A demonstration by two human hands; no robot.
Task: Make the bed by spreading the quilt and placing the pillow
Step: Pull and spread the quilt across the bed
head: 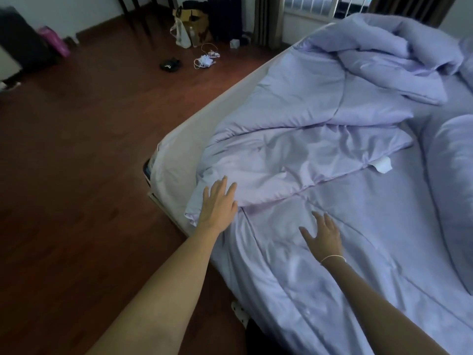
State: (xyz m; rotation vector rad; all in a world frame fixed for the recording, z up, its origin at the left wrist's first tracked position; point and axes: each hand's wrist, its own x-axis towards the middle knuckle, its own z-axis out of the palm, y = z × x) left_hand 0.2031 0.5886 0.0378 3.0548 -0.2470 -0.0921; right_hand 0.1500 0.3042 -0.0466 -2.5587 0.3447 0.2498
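While both flat, empty hands, left hand [217, 203] and right hand [323, 231], press the quilt [320, 155]: soft, limp, light; best pinched at folded corner beside left hand.

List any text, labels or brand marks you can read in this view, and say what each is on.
No text can be read.
White tag at the quilt edge: looks blank, any print too small to read.
Cardboard box on the floor by the window: dark markings, too blurred to read.
Black item on the floor: small white mark, too small to read.
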